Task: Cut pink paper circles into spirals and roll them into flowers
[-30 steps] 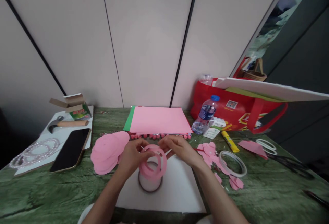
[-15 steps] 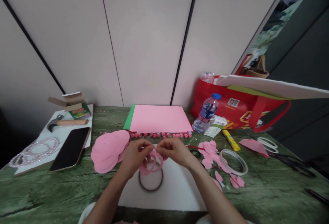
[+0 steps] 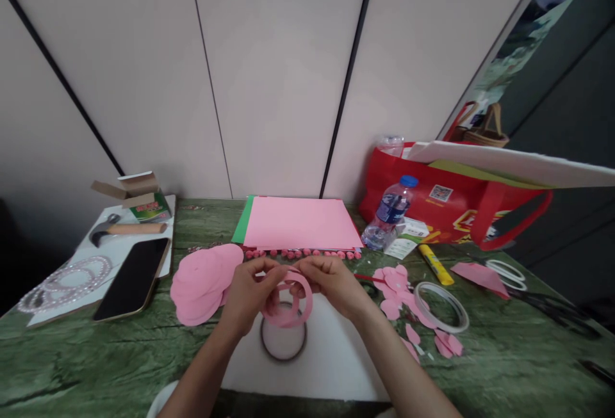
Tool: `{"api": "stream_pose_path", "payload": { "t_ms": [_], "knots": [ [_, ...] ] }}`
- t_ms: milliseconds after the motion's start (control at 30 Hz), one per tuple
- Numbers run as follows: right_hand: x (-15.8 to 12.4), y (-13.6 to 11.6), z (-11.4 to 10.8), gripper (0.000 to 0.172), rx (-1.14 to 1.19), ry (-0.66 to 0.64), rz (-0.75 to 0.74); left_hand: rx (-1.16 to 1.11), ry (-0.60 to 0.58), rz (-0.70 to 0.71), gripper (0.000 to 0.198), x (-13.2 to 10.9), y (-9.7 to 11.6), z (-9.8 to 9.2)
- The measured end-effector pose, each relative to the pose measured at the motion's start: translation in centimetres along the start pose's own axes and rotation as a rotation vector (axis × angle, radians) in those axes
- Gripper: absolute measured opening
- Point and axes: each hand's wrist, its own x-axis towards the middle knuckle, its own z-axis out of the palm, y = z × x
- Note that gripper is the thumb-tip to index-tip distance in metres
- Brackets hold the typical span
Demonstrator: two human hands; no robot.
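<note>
Between my two hands hangs a looped pink paper strip [image 3: 289, 322], curled into a ring with a coil in it. My left hand [image 3: 253, 291] pinches its upper part from the left. The closed fingers of my right hand [image 3: 327, 281] grip the same strip at the top right. Below the strip, a thin dark-edged ring [image 3: 283, 358] lies on a white board [image 3: 331, 360]. Left of my left hand sits a stack of pink paper circles [image 3: 204, 283]. Several small pink paper rolls [image 3: 298, 253] line the front of the stacked coloured paper sheets [image 3: 300, 223] behind my hands.
On the right are pink paper scraps [image 3: 394, 283], a tape roll [image 3: 464, 319], a yellow glue stick [image 3: 436, 264], scissors [image 3: 507, 274], a water bottle [image 3: 391, 210] and a red bag [image 3: 432, 194]. On the left lie a phone [image 3: 134, 277], a hammer [image 3: 127, 229], bead strings [image 3: 67, 283] and a small box [image 3: 148, 205].
The pink strip has turned and now forms a rounder, more open ring. Both hands stay close together, still pinching it. The view has shifted slightly.
</note>
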Motion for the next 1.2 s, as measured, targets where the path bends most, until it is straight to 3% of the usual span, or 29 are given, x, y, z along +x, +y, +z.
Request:
{"api": "stream_pose_path", "payload": {
  "t_ms": [333,667,1200],
  "knots": [
    [0.5,1.5,0.6,0.024,0.114,0.030,-0.001,0.000,0.078,-0.002,0.023,-0.2,0.4,0.2],
    [0.7,1.9,0.3,0.021,0.151,0.117,0.019,-0.028,-0.086,-0.028,0.024,0.3,-0.6,-0.2],
    [0.7,1.9,0.4,0.024,0.128,0.146,0.000,-0.015,-0.053,0.033,0.019,0.5,-0.4,-0.2]
  ]
}}
